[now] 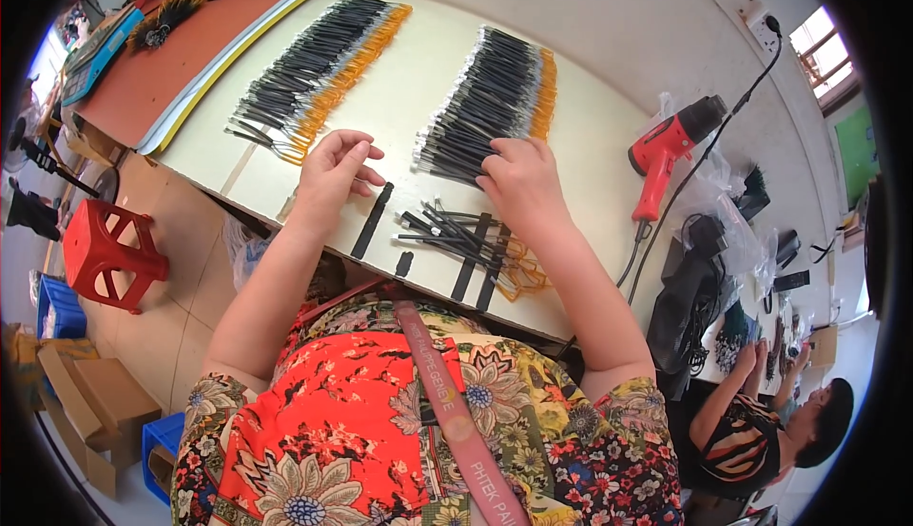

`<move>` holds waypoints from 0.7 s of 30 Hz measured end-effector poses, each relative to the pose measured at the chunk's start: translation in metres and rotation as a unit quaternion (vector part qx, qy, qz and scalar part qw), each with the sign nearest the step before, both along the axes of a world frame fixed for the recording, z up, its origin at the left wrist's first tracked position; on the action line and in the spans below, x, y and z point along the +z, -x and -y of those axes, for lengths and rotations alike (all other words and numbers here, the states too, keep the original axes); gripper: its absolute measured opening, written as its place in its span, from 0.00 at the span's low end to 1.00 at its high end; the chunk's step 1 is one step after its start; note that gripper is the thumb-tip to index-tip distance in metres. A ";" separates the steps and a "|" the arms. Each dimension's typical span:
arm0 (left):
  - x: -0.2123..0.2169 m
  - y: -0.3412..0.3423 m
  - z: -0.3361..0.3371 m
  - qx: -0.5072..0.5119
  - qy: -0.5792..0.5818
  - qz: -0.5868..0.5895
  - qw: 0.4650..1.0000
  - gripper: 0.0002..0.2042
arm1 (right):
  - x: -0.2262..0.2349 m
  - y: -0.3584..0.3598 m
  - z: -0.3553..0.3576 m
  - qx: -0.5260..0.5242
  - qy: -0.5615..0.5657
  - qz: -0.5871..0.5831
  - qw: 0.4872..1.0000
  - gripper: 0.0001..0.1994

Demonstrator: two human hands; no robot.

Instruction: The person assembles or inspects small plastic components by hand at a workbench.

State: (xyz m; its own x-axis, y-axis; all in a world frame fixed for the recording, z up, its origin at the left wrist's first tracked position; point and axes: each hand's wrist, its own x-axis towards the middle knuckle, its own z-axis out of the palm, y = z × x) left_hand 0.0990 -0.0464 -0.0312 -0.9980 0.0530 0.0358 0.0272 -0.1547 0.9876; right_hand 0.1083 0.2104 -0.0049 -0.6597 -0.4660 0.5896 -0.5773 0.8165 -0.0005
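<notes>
My left hand (335,179) hovers over the table with its fingers loosely bent and apart; I see nothing in it. It is near the lower end of a long row of short black cables (309,74) with white connectors and orange wire loops. My right hand (523,184) rests at the near end of a second row of such cables (480,98), its fingers curled down and their tips partly hidden. Below it, by my right forearm, lies a loose, crossed heap of similar cables (442,231) with orange loops (521,274).
Black strips (373,220) mark the table's near edge (428,290). A red-and-black heat gun (666,155) hangs at the right with its cord. Left are a red-brown surface (200,41) with a blue scale (100,55), and a red stool (114,255). Another person (761,431) works at far right.
</notes>
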 end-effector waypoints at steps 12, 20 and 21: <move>0.005 -0.008 -0.009 -0.065 0.058 -0.035 0.996 0.07 | 0.004 -0.035 0.012 0.076 0.025 0.248 0.966 0.05; 0.014 -0.015 -0.022 -0.153 0.050 -0.039 0.986 0.11 | 0.027 -0.043 0.007 0.001 0.177 0.372 0.911 0.06; 0.018 -0.016 -0.025 -0.156 0.050 -0.040 0.986 0.11 | 0.027 -0.042 0.005 0.021 0.222 0.398 0.890 0.06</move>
